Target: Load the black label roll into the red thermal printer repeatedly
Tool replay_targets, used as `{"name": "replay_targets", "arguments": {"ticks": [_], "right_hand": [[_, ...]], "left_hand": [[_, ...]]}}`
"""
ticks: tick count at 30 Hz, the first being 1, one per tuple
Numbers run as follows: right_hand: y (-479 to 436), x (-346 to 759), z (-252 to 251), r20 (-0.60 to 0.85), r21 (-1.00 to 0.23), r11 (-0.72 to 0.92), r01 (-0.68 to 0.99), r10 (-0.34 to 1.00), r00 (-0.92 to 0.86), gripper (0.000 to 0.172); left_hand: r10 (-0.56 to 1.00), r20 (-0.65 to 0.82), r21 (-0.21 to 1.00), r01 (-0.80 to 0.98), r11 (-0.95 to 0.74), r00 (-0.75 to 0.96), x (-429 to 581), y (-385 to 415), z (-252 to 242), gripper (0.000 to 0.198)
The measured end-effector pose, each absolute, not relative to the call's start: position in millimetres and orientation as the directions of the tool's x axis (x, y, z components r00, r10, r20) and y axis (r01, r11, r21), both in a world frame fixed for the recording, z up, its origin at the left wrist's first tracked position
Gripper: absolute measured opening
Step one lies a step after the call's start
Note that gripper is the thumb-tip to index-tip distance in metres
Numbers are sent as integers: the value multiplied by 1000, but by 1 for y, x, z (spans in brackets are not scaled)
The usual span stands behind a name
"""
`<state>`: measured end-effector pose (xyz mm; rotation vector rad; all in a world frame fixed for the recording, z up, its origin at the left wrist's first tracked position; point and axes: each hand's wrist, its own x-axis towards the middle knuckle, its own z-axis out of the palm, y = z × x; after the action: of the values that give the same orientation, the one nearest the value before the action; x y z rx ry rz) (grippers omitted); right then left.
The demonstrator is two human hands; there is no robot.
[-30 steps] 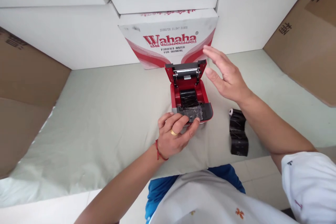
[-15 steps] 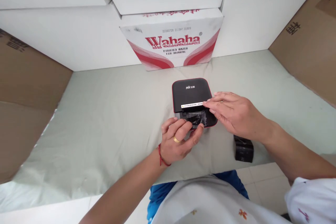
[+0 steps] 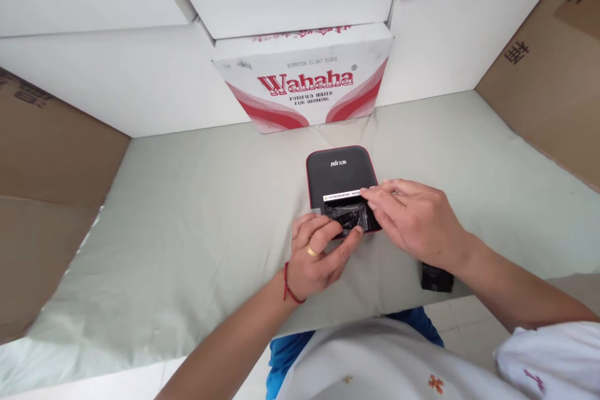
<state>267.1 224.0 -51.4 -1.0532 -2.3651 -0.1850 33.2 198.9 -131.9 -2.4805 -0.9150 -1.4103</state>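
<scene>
Film [image 3: 352, 215], glossy, on round-cornered printer [image 3: 338, 179]

At upper centre, the white-and-red cardboard box [image 3: 300, 106] reads "Wahaha® PURIFIED WATER FOR DRINKING". Mid-frame, the black rounded plastic device [image 3: 340, 180] carries a white logo [image 3: 338, 163] and yellow-triangle warning strip [image 3: 342, 196]; Chinese characters [image 3: 517, 53] mark brown cardboard cartons [image 3: 544, 94] left and right.

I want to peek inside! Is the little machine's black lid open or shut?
Shut: the black lid lies flat, logo up, the right hand touching its front edge. Whether it's latched, I cannot tell.
</scene>
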Motion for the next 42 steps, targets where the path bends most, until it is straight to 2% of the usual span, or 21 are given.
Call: {"name": "replay_targets", "arguments": {"ticks": [3,5,8,11,14,21,24,29,31,34,36,38,40,42], "right_hand": [[220,267,-61,571,-245,728,641,642,-511,33],[214,268,-70,586,-316,770,554,618,-524,33],[204,270,-82,611,-346,803,485,586,-533,30],[194,271,-89,630,-362,810,462,578,-519,32],[188,271,-91,634,-383,806,451,584,-506,40],[187,272,-89,617,-393,802,450,593,-518,48],[194,271,-83,620,-384,818,428,572,-538,38],[208,264,-67,635,-347,835,427,544,-548,11],[214,260,-60,607,-329,822,464,561,-563,15],[226,255,-47,514,-391,741,546,668,-538,30],[240,248,-38,426,-474,654,589,756,-497,31],[257,239,-30,289,-505,560,657,827,-483,30],[274,227,-24,113,-395,477,785,873,-474,28],[289,213,-23,-69,-173,407,897,903,-423,26]], "left_hand": [[493,825,324,484,-813,276,26,202,-133,53],[604,789,503,444,-741,114,20,205,-136,53],[808,584,791,281,-543,-84,12,217,-147,51],[942,334,943,7,-334,-34,9,233,-157,69],[969,243,959,-158,-234,36,10,244,-162,84],[962,189,953,-271,-132,199,13,249,-162,108],[957,195,949,-287,-128,216,14,250,-162,107],[959,212,937,-318,-144,190,16,252,-166,105],[963,198,935,-331,-129,182,16,253,-169,105],[957,196,936,-332,-117,213,16,256,-176,105],[948,218,932,-336,-132,231,16,259,-179,103],[944,236,928,-343,-148,232,16,260,-181,100],[942,241,924,-353,-149,235,16,261,-182,98],[940,240,920,-367,-141,240,16,262,-181,98]]}}
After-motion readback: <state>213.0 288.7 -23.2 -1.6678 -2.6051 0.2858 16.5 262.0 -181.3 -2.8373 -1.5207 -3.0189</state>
